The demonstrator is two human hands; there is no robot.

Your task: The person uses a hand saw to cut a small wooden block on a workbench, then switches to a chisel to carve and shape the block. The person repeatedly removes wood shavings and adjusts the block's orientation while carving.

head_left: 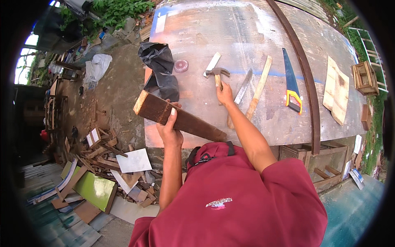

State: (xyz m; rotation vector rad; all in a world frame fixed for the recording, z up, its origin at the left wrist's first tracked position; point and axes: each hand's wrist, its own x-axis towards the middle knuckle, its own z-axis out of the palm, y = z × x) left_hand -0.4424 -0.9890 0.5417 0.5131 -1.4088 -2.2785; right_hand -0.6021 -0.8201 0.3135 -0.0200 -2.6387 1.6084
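Hammer [218,77]: here it is, in the right fingers [224,87], over the table [205,24].
Post [181,118]: lies in the left fingers [172,117], one end out left, the other running near-right across the table's near edge.
Bag [159,57]: beyond the left fingers, at the table's left edge.
Disc [181,66]: just right of the bag, left of the right fingers.
Offcut [213,62]: just beyond the right fingers, by the hammer.
Blade [244,86]: close right of those fingers.
Stick [261,87]: right of the blade.
Saw [290,74]: farther right.
Bar [303,68]: right again, crossing the table far to near.
Board [335,92]: past the bar.
Scraps [99,152]: on the ground, left of the left fingers.
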